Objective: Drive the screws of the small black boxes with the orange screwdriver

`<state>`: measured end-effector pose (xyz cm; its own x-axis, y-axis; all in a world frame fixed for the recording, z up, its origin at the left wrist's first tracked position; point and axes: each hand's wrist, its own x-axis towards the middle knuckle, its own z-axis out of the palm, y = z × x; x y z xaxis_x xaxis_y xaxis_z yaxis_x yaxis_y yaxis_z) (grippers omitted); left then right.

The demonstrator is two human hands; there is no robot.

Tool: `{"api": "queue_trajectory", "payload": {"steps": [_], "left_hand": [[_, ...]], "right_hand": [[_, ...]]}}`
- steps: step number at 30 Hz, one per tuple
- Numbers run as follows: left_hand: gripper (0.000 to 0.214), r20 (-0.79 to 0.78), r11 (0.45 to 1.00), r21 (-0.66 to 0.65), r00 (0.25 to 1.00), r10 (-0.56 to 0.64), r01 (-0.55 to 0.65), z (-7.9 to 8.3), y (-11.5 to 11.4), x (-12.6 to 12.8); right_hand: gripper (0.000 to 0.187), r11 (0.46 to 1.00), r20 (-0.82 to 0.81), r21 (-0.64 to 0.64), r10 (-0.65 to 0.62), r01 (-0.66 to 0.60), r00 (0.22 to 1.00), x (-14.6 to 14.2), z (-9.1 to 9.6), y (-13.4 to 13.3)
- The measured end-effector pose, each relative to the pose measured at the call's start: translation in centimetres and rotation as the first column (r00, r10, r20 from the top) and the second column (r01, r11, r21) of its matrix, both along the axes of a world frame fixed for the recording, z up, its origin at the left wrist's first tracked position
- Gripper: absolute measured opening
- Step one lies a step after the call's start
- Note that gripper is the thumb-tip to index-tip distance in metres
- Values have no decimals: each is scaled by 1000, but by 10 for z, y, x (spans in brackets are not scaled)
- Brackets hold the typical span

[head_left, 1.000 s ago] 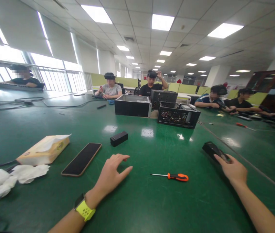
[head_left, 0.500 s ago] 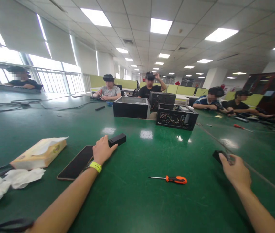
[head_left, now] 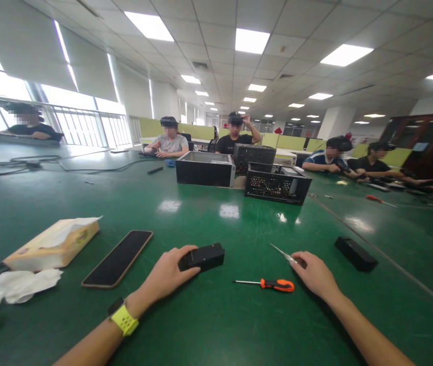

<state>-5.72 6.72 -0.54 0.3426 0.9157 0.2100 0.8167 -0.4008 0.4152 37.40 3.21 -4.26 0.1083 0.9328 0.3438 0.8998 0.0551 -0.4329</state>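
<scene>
My left hand [head_left: 168, 269] is wrapped round one end of a black oblong block [head_left: 210, 255]. Whether the block touches the table cannot be told. My right hand [head_left: 313, 274] pinches a slim silver tool [head_left: 280, 251] that tapers to a point like tweezers; its tip faces left and away from me. Between the hands, a screwdriver [head_left: 277, 285] with an orange and black handle lies on the green table, its shaft to the left. A second black oblong block [head_left: 355, 253] rests beyond my right hand, touched by neither hand.
A phone [head_left: 119, 258], a tissue pack [head_left: 54, 244] and crumpled tissues [head_left: 29, 284] lie left. Open computer cases [head_left: 277, 185] stand across the table. Another screwdriver [head_left: 380, 201] lies far right. Cables [head_left: 33, 163] run along the far left, and several people sit around.
My left hand has moved right and nearer with its black block, uncovering the phone. My right hand has left the second block and come inward, now showing the pointed silver tool.
</scene>
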Motion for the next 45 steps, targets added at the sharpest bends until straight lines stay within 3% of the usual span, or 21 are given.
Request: {"api": "queue_trajectory", "payload": {"steps": [3,5,8,10,12,15,19,22,25,31,45], "left_hand": [[50,71,984,-68,985,-158,163,5,-28,2],[48,119,963,-86,962,-246,257,8,-40,7],[41,180,944,-18,930,-322,330,10,-49,16],[36,185,943,1,927,-326,332,11,-51,21],[36,197,940,9,921,-336,341,11,-52,25],[36,233,933,-9,908,-347,359,12,-55,28],[35,285,923,-33,889,-359,383,10,-62,35],[33,332,914,-28,866,-374,405,9,-66,41],[30,358,911,5,849,-388,413,8,-67,43],[30,358,905,40,840,-408,423,7,-65,43],[31,299,874,146,822,-485,463,6,-61,43]], "right_hand": [[34,998,25,38,48,-49,999,-15,13,-7],[35,985,60,11,173,-174,983,-29,24,-16],[33,894,122,-153,441,-422,889,-50,38,-29],[25,844,107,-225,518,-486,849,-57,42,-35],[17,839,31,-228,514,-495,857,-57,42,-35],[29,871,-193,-177,425,-458,884,-48,40,-32],[37,871,-418,-130,386,-475,822,-41,44,-34],[27,845,-440,-94,440,-527,783,-45,49,-40],[24,860,-458,-71,422,-506,782,-47,50,-43],[24,893,-467,-54,373,-447,802,-40,43,-39],[24,889,-425,-27,403,-457,810,-41,45,-40]]}}
